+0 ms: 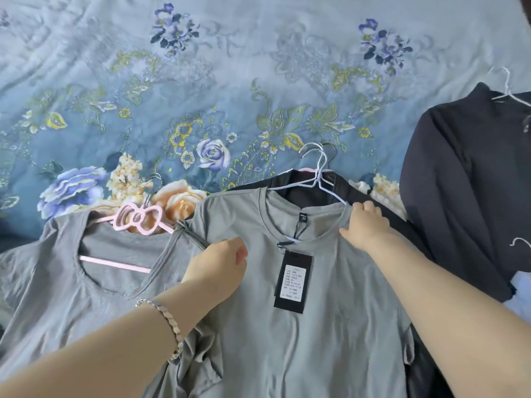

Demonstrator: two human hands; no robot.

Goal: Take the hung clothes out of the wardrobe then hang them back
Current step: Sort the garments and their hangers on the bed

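Clothes lie across a bed (pixel 258 81) spread with blue floral cloth. At the left, a grey top (pixel 57 297) rests flat on a pink hanger (pixel 138 219) with a bow at its neck, its metal hook pointing up the bed. Just right of it, the left hand (pixel 215 265), with a bracelet (pixel 169 320) on its wrist, sits on the near shoulder of a grey T-shirt (pixel 330 340). Its fingers are curled under into the cloth, gripping it, though the fingertips themselves are hidden. The T-shirt lies face up in the middle of the bed, overlapping the top's edge, with a black tag (pixel 293 282) hanging from its collar. A white hanger (pixel 319 173) runs into the neck opening, its hook lying past the collar. Beneath the T-shirt, a black garment (pixel 304 191) shows at the collar and along the right side. The right hand (pixel 365 222) holds the T-shirt's far shoulder at the collar edge, fingers curled over the cloth where the hanger's arm enters. Farther right lies a navy garment (pixel 459 182) with a second hanger (pixel 502 90) at its neck.
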